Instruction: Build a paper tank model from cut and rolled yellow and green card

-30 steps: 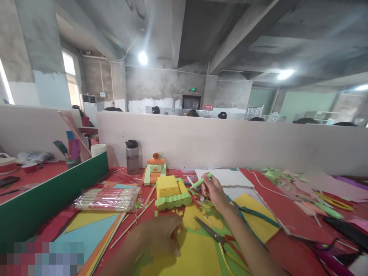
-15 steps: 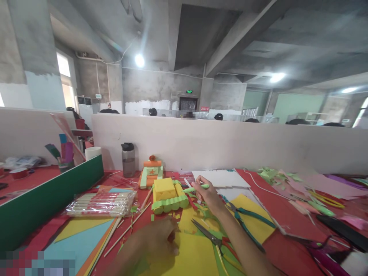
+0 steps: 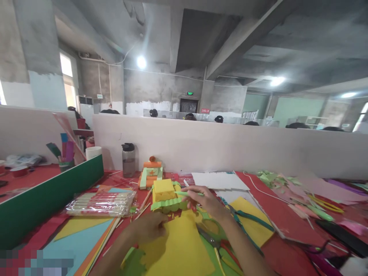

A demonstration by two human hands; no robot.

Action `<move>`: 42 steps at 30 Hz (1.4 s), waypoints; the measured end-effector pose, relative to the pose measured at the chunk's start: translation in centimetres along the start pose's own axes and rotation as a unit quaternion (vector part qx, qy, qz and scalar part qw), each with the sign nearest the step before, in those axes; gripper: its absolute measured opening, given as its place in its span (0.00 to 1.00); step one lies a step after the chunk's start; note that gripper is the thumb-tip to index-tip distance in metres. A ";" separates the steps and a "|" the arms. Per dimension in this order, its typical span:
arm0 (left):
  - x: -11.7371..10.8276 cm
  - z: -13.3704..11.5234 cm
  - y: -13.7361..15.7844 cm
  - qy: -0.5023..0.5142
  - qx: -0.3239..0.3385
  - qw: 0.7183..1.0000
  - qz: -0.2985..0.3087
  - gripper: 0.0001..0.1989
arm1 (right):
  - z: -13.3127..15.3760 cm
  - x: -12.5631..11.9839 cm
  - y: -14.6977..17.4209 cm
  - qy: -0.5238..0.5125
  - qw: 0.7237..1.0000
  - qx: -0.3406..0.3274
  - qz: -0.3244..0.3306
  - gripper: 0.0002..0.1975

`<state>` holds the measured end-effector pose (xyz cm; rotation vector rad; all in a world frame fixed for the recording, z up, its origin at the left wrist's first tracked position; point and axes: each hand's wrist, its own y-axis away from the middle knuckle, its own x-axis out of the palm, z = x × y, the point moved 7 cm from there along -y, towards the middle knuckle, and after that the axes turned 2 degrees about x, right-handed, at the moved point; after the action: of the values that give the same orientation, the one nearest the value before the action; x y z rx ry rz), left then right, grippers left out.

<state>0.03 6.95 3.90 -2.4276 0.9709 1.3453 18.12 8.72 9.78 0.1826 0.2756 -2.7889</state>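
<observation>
My right hand (image 3: 205,199) is closed around a slim light green pen (image 3: 194,193), whose end points left toward the paper model. That model is a yellow and green tank-like piece (image 3: 164,191) with a boxy yellow top and rolled green sides. My left hand (image 3: 153,226) is closed at the left edge of a yellow paper sheet (image 3: 181,245), its fingertips partly hidden. Under and beside the sheet lie green paper and scissors (image 3: 212,240) with red and yellow handles. Teal-handled pliers (image 3: 250,218) rest on yellow paper to the right.
An orange and green paper model (image 3: 151,174) and a dark-lidded bottle (image 3: 128,160) stand by the white partition (image 3: 218,147). At left are bagged sticks (image 3: 100,203), coloured sheets (image 3: 83,241) and a green divider (image 3: 51,195). Paper scraps (image 3: 276,174) and a black phone-like object (image 3: 342,234) lie at right.
The yellow sheet has shifted up and left toward the model, with my left hand at its edge. My right hand has lowered slightly, the green pen still in it.
</observation>
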 end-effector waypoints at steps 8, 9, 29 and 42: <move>-0.1 1.6 -0.3 -0.009 -0.008 1.000 0.020 0.06 | -3.1 3.4 2.1 0.026 0.998 0.020 -0.047 0.11; -0.2 1.6 -0.2 -0.002 -0.016 1.000 0.020 0.08 | -3.6 3.7 2.1 0.027 0.998 0.021 -0.059 0.10; -0.5 1.8 -0.6 -0.057 0.016 0.998 -0.007 0.07 | -6.5 6.3 1.7 0.095 0.995 0.025 -0.016 0.04; -0.1 2.7 -1.2 -0.077 -0.006 0.997 -0.001 0.06 | -6.6 6.3 1.6 0.173 0.984 0.008 -0.027 0.05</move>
<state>-1.05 9.14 2.31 -2.2923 0.9240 1.5168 13.39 6.67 2.14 0.6768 0.3446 -2.7999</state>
